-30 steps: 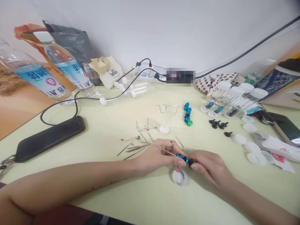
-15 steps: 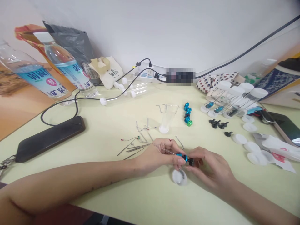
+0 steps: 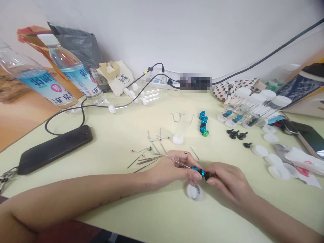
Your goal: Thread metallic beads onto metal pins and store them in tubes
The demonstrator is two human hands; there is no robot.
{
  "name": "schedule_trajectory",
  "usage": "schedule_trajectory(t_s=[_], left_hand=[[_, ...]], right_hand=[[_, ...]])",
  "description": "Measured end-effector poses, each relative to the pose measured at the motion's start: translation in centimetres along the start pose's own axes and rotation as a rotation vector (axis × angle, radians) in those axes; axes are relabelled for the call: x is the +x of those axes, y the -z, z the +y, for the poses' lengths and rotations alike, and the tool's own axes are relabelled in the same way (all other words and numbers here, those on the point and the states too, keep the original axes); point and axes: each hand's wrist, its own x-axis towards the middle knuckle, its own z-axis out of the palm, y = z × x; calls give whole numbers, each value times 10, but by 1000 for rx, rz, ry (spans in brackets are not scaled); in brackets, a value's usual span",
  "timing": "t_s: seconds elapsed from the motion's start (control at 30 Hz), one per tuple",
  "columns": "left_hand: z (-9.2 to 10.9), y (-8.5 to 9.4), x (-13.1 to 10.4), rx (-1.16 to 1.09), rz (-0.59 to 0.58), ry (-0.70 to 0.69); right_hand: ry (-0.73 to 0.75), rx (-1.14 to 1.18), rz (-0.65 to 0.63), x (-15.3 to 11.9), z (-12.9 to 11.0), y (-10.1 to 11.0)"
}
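Observation:
My left hand [image 3: 181, 165] pinches a small blue metal fitting [image 3: 195, 168] between thumb and fingers. Along the fingers of that hand run a thin metal rod [image 3: 182, 164] and a bent wire with a small red tip [image 3: 185, 153]. At the fitting's right end sits a black piece [image 3: 207, 176], gripped by the fingertips of my right hand [image 3: 229, 180]. Just below the left fingertips lies a small round white cap [image 3: 194, 192] with tiny silvery bits in it. Where rod and fitting meet is partly hidden by the fingers.
Bent wires and thin rods [image 3: 149, 158] lie left of my hands. Beyond them stand a clear cup [image 3: 182, 130], a row of blue fittings [image 3: 203, 123] and black screw-like pieces [image 3: 236, 134]. White caps [image 3: 273, 159] and a phone [image 3: 308, 136] lie right; a black case [image 3: 54, 148] lies left.
My right fingers have shifted slightly and closed more around the black end piece. My left hand holds the blue fitting in nearly the same place.

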Motion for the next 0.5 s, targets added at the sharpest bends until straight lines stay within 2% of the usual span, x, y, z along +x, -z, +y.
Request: schedule_trajectory(t_s=[0.2,0.4,0.5], left_hand=[[0,0,-1,8,7,9],[1,0,-1,-13,-11,-11],[1,0,-1,-5,-8,-9]], right_hand=[[-12,11,-36,0,0,0],[11,9,104,0,-4,-4],[9,11,111,-2,-2,-5]])
